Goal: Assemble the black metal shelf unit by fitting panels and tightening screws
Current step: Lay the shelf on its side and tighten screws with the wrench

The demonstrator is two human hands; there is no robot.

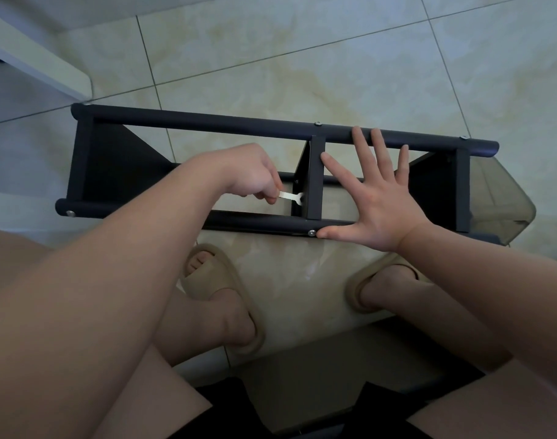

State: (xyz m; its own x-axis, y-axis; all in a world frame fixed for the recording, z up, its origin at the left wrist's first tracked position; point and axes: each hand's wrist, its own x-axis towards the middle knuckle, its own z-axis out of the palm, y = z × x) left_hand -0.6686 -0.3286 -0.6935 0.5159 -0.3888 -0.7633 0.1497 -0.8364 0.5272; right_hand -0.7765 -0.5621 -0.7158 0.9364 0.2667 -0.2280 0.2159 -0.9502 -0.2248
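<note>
Flat wrench (290, 196) in left hand (254, 176) (pale)

no readable text, no labels, no brands, no numbers on anything in view

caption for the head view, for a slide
Left hand holds a flat wrench at the middle panel of the black shelf unit while the open right hand rests on its frame.

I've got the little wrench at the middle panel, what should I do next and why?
Probably turn the wrench a short stroke: your left hand pinches it with its head at the middle panel, and your right hand braces the frame.
</note>
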